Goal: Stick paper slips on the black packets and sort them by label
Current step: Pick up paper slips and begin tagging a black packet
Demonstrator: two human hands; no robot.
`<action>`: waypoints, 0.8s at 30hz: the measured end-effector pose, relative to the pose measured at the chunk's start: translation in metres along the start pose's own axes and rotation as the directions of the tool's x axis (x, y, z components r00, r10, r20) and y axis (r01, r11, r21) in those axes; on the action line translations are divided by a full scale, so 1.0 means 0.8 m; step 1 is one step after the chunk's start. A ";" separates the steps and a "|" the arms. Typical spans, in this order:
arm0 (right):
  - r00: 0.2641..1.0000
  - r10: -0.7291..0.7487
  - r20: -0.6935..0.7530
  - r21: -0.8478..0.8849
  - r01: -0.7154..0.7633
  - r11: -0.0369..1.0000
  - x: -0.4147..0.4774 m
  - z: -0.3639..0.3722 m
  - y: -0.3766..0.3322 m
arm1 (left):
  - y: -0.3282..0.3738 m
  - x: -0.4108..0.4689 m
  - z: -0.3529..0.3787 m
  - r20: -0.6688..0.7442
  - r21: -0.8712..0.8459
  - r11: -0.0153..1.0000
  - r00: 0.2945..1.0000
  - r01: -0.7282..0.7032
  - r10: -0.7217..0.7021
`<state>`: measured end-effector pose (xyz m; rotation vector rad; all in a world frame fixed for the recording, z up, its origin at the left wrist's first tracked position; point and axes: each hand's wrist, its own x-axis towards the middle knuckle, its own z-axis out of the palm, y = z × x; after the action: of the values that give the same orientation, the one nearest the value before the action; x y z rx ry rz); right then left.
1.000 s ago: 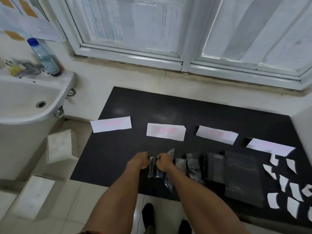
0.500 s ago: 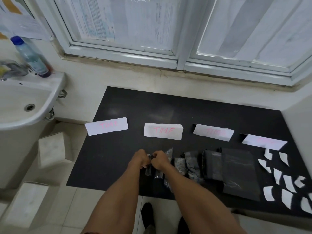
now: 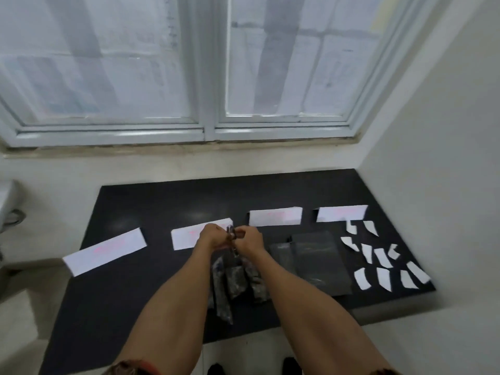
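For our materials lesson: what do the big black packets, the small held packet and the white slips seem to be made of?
Big black packets: probably plastic film, smooth, faint glossy streaks. Small packet, gripped by left hand and right hand: too blurred; its neighbours look like shiny crinkled film. White slips: likely paper, matte, uneven cut edges.

Slim packet (image 3: 232, 239): now lifted between left hand (image 3: 213, 236) and right hand (image 3: 250, 239), apparently pinched; remaining pile (image 3: 236, 280) lies below the grip.
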<state>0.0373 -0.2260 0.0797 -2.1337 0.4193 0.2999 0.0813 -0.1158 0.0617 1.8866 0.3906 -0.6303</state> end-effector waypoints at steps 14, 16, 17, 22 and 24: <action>0.977 0.140 -0.163 0.152 -0.115 0.982 0.023 -0.264 0.162 | 0.133 -0.024 0.278 0.226 -0.026 1.000 0.974 0.014 -0.008; 0.981 0.140 -0.138 0.156 -0.118 0.981 0.029 -0.296 0.188 | 0.142 -0.022 0.317 0.228 0.033 0.999 0.974 0.003 -0.011; 0.983 0.137 -0.124 0.149 -0.118 0.982 0.033 -0.312 0.201 | 0.146 -0.022 0.335 0.235 0.022 1.000 0.972 0.011 -0.016; 0.994 0.092 -0.062 -0.199 -0.103 0.975 0.050 -0.374 0.268 | 0.157 -0.020 0.400 0.232 -0.068 0.991 0.968 0.115 -0.097; 0.994 0.108 0.005 -0.361 -0.099 0.927 0.053 -0.392 0.303 | 0.159 -0.020 0.419 0.234 -0.054 0.989 0.965 0.138 -0.122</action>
<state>-0.0047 -0.6218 0.0567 -2.4670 0.4938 0.4951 0.0551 -0.4741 0.0656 1.7082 0.3824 -0.9021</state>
